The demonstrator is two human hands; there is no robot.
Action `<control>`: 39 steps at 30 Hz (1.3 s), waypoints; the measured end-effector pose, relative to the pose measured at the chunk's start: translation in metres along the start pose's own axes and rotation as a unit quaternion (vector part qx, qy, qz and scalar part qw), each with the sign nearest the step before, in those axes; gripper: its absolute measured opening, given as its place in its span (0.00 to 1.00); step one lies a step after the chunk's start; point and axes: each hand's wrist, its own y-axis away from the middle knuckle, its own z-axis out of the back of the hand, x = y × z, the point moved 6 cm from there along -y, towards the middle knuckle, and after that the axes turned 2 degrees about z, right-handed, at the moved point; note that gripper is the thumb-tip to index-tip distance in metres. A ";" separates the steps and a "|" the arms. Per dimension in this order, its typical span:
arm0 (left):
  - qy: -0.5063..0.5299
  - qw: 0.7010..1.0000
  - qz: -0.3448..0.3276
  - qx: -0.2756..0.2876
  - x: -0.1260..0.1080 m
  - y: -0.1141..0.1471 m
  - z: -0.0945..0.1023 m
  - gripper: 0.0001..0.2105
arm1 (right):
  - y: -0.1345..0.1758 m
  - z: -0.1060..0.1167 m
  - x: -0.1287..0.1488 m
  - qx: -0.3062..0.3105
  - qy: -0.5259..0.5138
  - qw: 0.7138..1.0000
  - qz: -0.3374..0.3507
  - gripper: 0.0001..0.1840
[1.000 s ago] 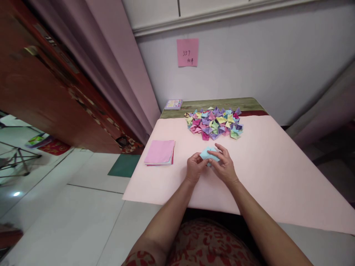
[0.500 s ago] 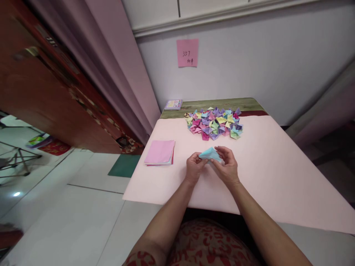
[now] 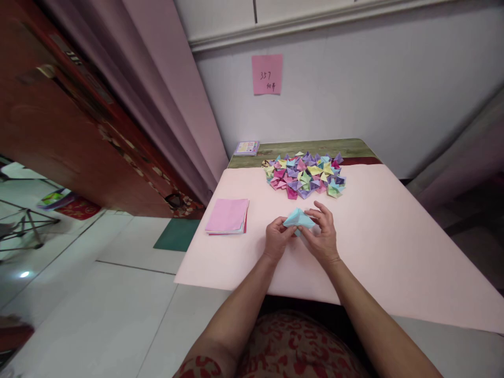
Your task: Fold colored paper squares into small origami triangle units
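Observation:
A light blue folded origami paper (image 3: 298, 218) is held up between both hands over the front part of the table. My left hand (image 3: 276, 237) grips its left corner and lower edge between thumb and fingers. On the other side, my right hand (image 3: 323, 234) pinches the lower edge with the thumb and touches the right corner, its upper fingers raised. Farther back lies a heap of folded paper pieces (image 3: 303, 174) in purple, pink, yellow, green and blue. To the left of my hands sits a stack of square paper sheets (image 3: 227, 215), pink on top.
A pale pink cover (image 3: 386, 236) lies over the table. At the back left corner rests a small stack of printed cards or packets (image 3: 247, 148). A pink note (image 3: 266, 74) hangs on the wall. A curtain and a red-brown door stand at the left.
The blue paper has tilted slightly, showing a more open, peaked shape. My right hand's fingers have shifted, with the index finger lifted away from the paper. My left hand stays nearly in place.

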 end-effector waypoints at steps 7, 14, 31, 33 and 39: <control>-0.008 1.000 0.011 0.013 0.001 0.000 -0.002 0.15 | 0.001 -0.009 -0.010 0.049 -0.036 0.998 0.010 0.13; -0.007 1.000 0.016 -0.018 0.000 0.001 0.000 0.13 | 0.002 -0.011 -0.009 0.079 -0.064 0.995 0.010 0.14; 0.036 0.999 0.008 -0.037 0.003 -0.003 0.008 0.18 | 0.004 -0.015 -0.013 0.062 0.001 0.998 -0.022 0.17; 0.039 0.998 0.004 -0.041 0.003 -0.004 0.008 0.19 | 0.005 -0.015 -0.019 0.061 -0.053 0.994 -0.068 0.23; 0.021 1.000 0.005 -0.019 0.001 -0.002 0.003 0.20 | 0.009 -0.017 -0.035 0.039 -0.157 0.974 -0.161 0.27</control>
